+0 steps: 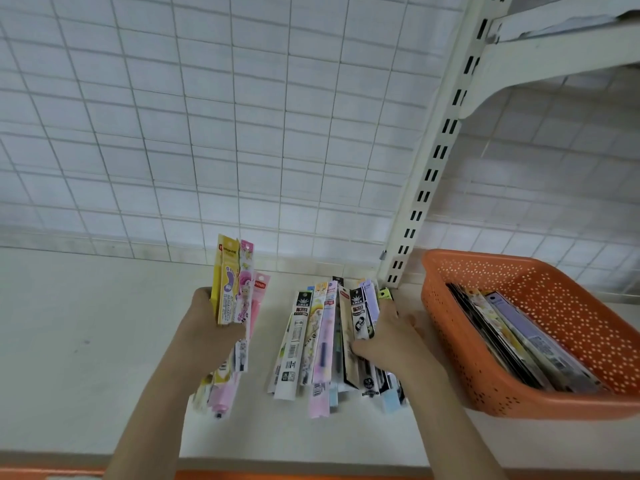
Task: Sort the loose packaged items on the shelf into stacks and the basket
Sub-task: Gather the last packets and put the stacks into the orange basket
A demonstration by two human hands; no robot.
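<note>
The left hand (211, 320) gripped a yellow-and-pink packet bundle (235, 289); the right hand (388, 337) clasped the shelf's packet pile (322, 341) beside the orange basket (450, 306).

**What I can't make out**

My left hand (211, 318) covers the middle of its packets (233, 299) — print unreadable. My right hand (388, 337) hides the far-right side of the shelf pile (322, 344). The orange basket (485, 375) runs off the right edge — its contents blurred.

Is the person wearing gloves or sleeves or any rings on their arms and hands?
No. The left hand and the right hand are both bare, with no gloves. Both forearms are uncovered as far as the picture shows, so no sleeves appear. I see no rings, watch or bracelet.
</note>
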